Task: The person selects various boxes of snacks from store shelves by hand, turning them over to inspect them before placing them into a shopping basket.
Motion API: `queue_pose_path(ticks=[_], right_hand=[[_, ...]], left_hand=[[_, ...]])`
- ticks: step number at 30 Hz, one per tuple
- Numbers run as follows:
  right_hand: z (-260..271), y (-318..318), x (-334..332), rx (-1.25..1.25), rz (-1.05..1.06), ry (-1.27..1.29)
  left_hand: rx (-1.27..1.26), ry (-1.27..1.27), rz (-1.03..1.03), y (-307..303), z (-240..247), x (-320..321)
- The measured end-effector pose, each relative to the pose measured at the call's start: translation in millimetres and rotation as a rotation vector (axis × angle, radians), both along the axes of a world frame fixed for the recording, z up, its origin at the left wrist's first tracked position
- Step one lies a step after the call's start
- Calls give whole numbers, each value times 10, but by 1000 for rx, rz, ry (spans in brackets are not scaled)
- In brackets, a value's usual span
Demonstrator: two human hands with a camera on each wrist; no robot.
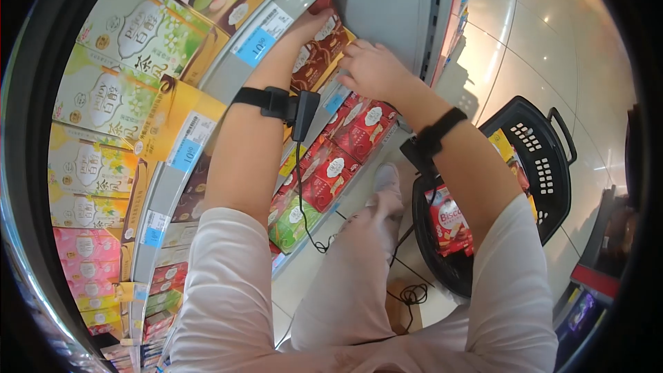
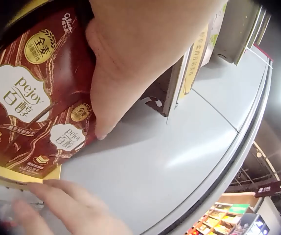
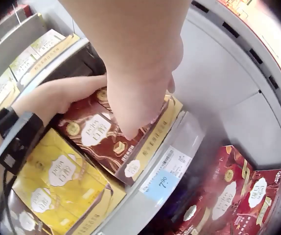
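the left hand (image 1: 314, 25) lies against brown pejoy packs (image 2: 23, 93); its fingers are hidden, so its grip cannot be told. the right hand (image 1: 378, 72), open with fingers extended, is at the packs' yellow tray edge (image 3: 152, 139). a black basket (image 1: 561, 179) sits below the right grip.
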State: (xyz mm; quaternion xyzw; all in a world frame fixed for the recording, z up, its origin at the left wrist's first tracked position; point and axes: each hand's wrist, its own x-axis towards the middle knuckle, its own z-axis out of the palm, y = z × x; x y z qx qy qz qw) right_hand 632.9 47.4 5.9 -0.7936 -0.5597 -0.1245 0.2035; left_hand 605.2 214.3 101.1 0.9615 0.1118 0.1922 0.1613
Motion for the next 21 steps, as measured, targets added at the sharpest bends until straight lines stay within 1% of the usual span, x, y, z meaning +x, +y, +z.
queue_pose_path(ticks=[2,3,5,7,8,10,12,13,14,15,16,17,18,19,20,21], right_hand=[[145,-291,-145,69,25,27],[220,-480,-247,62,16,23],[374,-961,-491,140,49,102],[556,-1509,-776,113,-2,238],[572,-1769,-891,109,-18,233],[562,-2172,-1082,155,-158,364],[469,-2395,-1210,149,-226,413],[388,-2597,-1345,144,-297,461],[345,-2648,-1473,147,-335,494],[272,-2675,-1571,136,-281,539],[276,-2646,-1669,88,-238,544],[216,-2568,-1815,15,-240,571],[58,-2492,-1922,-93,-101,521],[52,-2421,-2067,-35,-64,532],[66,-2364,-2173,-32,-41,524],[75,-2308,-2246,-28,-11,515]], left_hand=[[-34,15,-3,7,-16,-47],[-88,-4,14,21,-56,-91],[-149,-31,11,-30,13,-205],[33,-78,12,-109,169,-387],[26,-82,-3,-73,174,-392],[-44,-32,-9,92,68,-414],[-122,36,-34,379,-114,-304],[-250,104,-23,461,-155,-266],[-379,185,-15,472,-174,-223],[-440,226,-69,404,-104,-246],[-205,161,-95,411,-75,-212],[-84,156,1,676,-200,-104],[5,133,4,871,-251,-19],[100,135,20,676,-121,-80],[174,166,12,665,-58,-86],[221,116,-7,620,-29,-115]])
